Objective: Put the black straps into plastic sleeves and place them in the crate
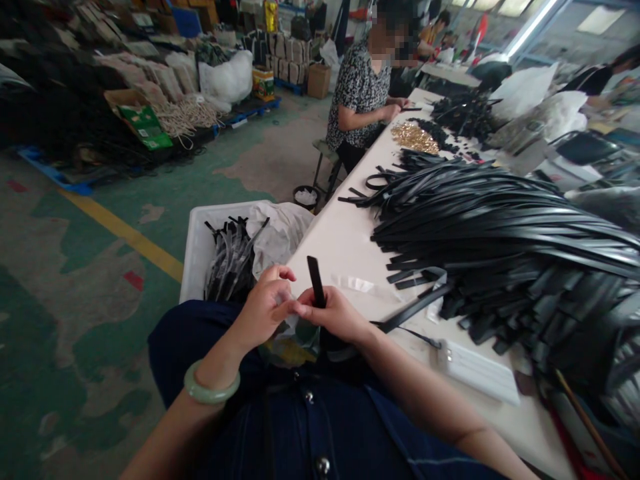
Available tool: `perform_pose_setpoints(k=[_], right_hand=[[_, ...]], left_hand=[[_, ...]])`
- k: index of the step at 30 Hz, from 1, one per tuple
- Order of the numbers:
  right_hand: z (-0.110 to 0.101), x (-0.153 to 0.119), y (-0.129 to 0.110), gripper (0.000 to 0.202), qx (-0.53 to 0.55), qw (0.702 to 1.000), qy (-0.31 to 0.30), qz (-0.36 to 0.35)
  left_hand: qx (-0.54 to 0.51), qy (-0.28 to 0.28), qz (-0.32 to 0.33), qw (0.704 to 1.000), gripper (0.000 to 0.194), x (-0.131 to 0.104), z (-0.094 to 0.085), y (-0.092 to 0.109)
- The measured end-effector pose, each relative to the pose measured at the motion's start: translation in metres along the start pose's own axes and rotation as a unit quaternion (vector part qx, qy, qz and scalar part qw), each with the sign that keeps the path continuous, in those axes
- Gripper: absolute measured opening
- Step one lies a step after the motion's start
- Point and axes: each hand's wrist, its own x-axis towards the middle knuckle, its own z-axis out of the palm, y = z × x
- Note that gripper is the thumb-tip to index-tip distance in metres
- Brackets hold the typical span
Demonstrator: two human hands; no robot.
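Note:
My right hand (333, 312) is closed round a black strap (316, 281), whose flat end points up above the fingers. Close beside it, with fingertips meeting, my left hand (273, 303) is pinched on something pale and thin that I cannot make out clearly. A green bangle (212, 392) circles the left wrist. Below the hands, over the lap, lies a crumpled clear plastic bag (290, 347). A large heap of black straps (490, 227) covers the white table (330, 240) to the right.
A white bin (193, 253) with black strips (233, 253) and a pale cloth stands left of the table. A person (363, 87) sits at the table's far side near gold-coloured pieces (414, 137). A white box-like object (477, 370) lies at the right.

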Motion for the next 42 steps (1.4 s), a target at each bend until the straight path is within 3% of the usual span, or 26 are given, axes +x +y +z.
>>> perform_pose_setpoints(k=[4,6,9,11,13,16,18,21,24,27,34,42], right_hand=[[0.006,0.000,-0.003,0.040,-0.005,1.000,0.029,0.001],[0.009,0.000,-0.003,0.037,-0.021,0.996,0.084,-0.011],[0.012,-0.001,0.001,0.033,-0.044,0.990,0.130,-0.026],[0.013,-0.001,0.004,0.031,-0.062,0.991,0.115,-0.025],[0.012,-0.003,0.006,0.030,-0.086,0.991,0.095,-0.029],[0.000,-0.011,-0.002,0.039,-0.151,0.981,0.091,-0.079],[-0.013,-0.019,-0.015,0.042,-0.233,0.960,0.104,-0.119],[-0.032,-0.028,-0.042,0.027,-0.385,0.911,0.071,-0.128],[-0.042,-0.032,-0.062,0.025,-0.493,0.863,0.004,-0.111],[-0.043,-0.033,-0.069,0.029,-0.535,0.836,-0.029,-0.117],[-0.034,-0.034,-0.069,0.033,-0.553,0.819,-0.076,-0.131],[-0.031,-0.029,-0.069,0.035,-0.578,0.808,-0.078,-0.085]], left_hand=[[-0.166,0.015,-0.057,0.984,0.053,-0.003,0.007,-0.006],[-0.290,0.042,-0.122,0.948,0.046,-0.008,0.015,-0.011],[-0.423,0.136,-0.184,0.877,0.033,-0.015,0.028,-0.016],[-0.433,0.175,-0.173,0.867,0.024,-0.017,0.033,-0.017],[-0.364,0.187,-0.133,0.903,0.015,-0.017,0.031,-0.015],[-0.118,0.190,-0.068,0.972,0.013,-0.017,0.018,-0.008],[0.037,0.187,-0.026,0.981,0.014,-0.017,0.008,-0.003],[0.151,0.175,0.021,0.973,0.015,-0.019,-0.001,0.002],[0.199,0.169,0.034,0.965,0.018,-0.020,-0.002,0.004],[0.214,0.181,0.039,0.959,0.018,-0.021,-0.001,0.004],[0.213,0.180,0.040,0.959,0.016,-0.026,-0.005,0.003],[0.208,0.154,0.049,0.965,0.016,-0.029,-0.004,0.012]])
